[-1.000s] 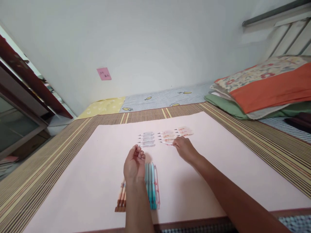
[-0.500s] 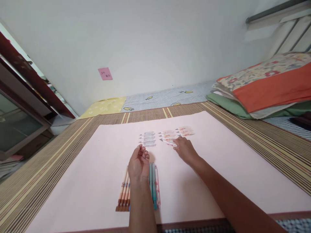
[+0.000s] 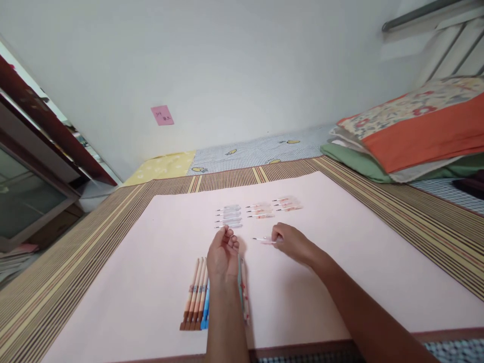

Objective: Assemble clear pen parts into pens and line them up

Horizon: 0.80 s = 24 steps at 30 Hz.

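My right hand (image 3: 290,243) pinches a thin clear pen refill (image 3: 263,240), held just above the pink sheet (image 3: 340,272) with its tip pointing left. My left hand (image 3: 223,255) hovers palm up with fingers curled, over a row of pen barrels (image 3: 198,293) in orange, blue and pink lying side by side near the front edge. Whether it holds anything is hidden. Beyond both hands, clear pen parts (image 3: 229,216) and more refills (image 3: 260,210) lie in neat short rows, with a third group (image 3: 287,203) to the right.
The pink sheet lies on a striped woven mat (image 3: 68,262). Folded bedding and an orange pillow (image 3: 412,131) are stacked at the right. A dark cabinet (image 3: 34,166) stands at the left, and a pink note (image 3: 162,115) sticks on the wall.
My right hand has drawn one refill out of the middle row and back toward me. My left hand has shifted slightly right and forward, uncovering more of the orange and blue barrels.
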### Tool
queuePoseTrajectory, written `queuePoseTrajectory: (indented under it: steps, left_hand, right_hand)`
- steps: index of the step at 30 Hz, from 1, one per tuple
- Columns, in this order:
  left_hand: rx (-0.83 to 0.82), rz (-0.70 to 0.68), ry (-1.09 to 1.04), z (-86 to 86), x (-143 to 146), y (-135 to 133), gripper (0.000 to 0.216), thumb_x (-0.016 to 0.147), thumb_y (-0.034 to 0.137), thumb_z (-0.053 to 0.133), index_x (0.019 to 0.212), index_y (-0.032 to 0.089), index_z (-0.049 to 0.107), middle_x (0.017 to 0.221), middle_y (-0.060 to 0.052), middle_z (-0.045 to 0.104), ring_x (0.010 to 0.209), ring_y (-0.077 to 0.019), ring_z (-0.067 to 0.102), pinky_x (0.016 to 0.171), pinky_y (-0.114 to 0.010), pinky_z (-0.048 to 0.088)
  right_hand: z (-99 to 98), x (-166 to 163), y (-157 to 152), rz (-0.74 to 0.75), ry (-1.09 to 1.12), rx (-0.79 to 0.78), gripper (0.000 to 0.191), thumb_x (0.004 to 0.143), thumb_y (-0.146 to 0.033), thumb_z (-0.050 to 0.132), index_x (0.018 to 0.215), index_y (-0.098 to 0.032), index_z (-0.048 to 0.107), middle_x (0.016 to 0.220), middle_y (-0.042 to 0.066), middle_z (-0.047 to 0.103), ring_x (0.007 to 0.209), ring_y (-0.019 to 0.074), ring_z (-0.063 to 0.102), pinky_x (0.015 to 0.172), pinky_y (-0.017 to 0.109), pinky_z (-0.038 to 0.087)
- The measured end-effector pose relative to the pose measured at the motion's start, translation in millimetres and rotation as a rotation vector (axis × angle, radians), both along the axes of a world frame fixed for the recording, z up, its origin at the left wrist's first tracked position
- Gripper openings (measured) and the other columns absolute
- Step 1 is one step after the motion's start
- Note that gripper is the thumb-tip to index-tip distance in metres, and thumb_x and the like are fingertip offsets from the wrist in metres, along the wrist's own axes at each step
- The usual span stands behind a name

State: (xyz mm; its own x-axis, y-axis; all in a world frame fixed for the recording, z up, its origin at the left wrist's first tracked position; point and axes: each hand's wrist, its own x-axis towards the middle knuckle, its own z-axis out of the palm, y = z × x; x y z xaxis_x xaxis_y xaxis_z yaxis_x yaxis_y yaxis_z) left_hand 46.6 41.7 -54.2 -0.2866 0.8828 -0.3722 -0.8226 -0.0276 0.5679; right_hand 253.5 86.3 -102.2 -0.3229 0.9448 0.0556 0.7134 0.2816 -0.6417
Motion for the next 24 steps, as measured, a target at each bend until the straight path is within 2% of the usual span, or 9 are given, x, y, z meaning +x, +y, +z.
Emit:
queuePoseTrajectory:
  steps: [3, 6, 9, 14, 20, 22, 24]
  left_hand:
    - [0.013, -0.024, 0.011, -4.3, 5, 1, 0.002, 0.080, 0.013, 0.065, 0.080, 0.011, 0.066, 0.065, -0.001, 0.060, 0.051, -0.0071, 0.053, 0.048, -0.016, 0.042]
    - [0.018, -0.047, 0.022, -8.9, 12, 2, 0.004, 0.078, 0.013, 0.068, 0.080, 0.012, 0.066, 0.065, -0.001, 0.060, 0.052, -0.0067, 0.054, 0.048, -0.015, 0.042]
    - [0.009, -0.067, 0.045, -12.8, 16, 3, 0.006, 0.076, 0.014, 0.069, 0.080, 0.012, 0.066, 0.065, -0.001, 0.060, 0.051, -0.0068, 0.054, 0.047, -0.015, 0.042]
    - [0.008, -0.090, 0.069, -16.9, 21, 3, 0.006, 0.076, 0.014, 0.069, 0.081, 0.011, 0.066, 0.064, -0.001, 0.061, 0.050, -0.0069, 0.054, 0.047, -0.016, 0.042]
    - [-0.012, -0.128, 0.145, -19.3, 35, 1, 0.010, 0.074, 0.016, 0.072, 0.080, 0.011, 0.066, 0.062, 0.000, 0.060, 0.048, -0.0061, 0.053, 0.044, -0.014, 0.041]
    - [-0.034, -0.160, 0.201, -19.4, 41, 0, 0.015, 0.073, 0.018, 0.075, 0.080, 0.011, 0.065, 0.062, -0.001, 0.061, 0.047, -0.0062, 0.053, 0.043, -0.014, 0.040]
    - [-0.056, -0.220, 0.248, -19.1, 46, -2, 0.022, 0.070, 0.022, 0.080, 0.082, 0.011, 0.065, 0.065, -0.002, 0.065, 0.048, -0.0073, 0.055, 0.043, -0.015, 0.041]
  right_hand:
    - [3.6, 14, -13, 0.077, 0.060, -0.057, 0.008, 0.072, -0.014, 0.058, 0.075, -0.021, 0.062, 0.086, 0.001, 0.063, 0.077, 0.0156, 0.056, 0.067, 0.025, 0.038]
    - [5.3, 22, -20, -0.003, 0.108, -0.067, 0.013, 0.078, -0.015, 0.048, 0.075, -0.021, 0.060, 0.082, 0.001, 0.062, 0.074, 0.0165, 0.055, 0.064, 0.026, 0.037]
    - [5.6, 24, -20, -0.102, 0.078, -0.055, 0.014, 0.077, -0.014, 0.047, 0.076, -0.021, 0.059, 0.081, 0.001, 0.062, 0.072, 0.0165, 0.055, 0.063, 0.027, 0.036]
    - [8.5, 19, -18, -0.064, 0.032, -0.059, 0.011, 0.078, -0.017, 0.052, 0.071, -0.020, 0.061, 0.083, 0.003, 0.063, 0.074, 0.0160, 0.056, 0.066, 0.027, 0.037]
    - [10.8, 16, -19, -0.145, 0.054, -0.064, 0.007, 0.075, -0.014, 0.055, 0.071, -0.020, 0.057, 0.080, 0.004, 0.063, 0.072, 0.0158, 0.055, 0.062, 0.026, 0.035]
    - [13.6, 16, -20, -0.167, 0.116, -0.066, 0.004, 0.079, -0.019, 0.054, 0.075, -0.020, 0.056, 0.075, 0.002, 0.062, 0.067, 0.0150, 0.054, 0.058, 0.025, 0.035]
    - [19.9, 15, -22, -0.134, 0.282, -0.071, 0.007, 0.082, -0.026, 0.056, 0.078, -0.020, 0.057, 0.070, -0.001, 0.059, 0.063, 0.0138, 0.051, 0.055, 0.024, 0.035]
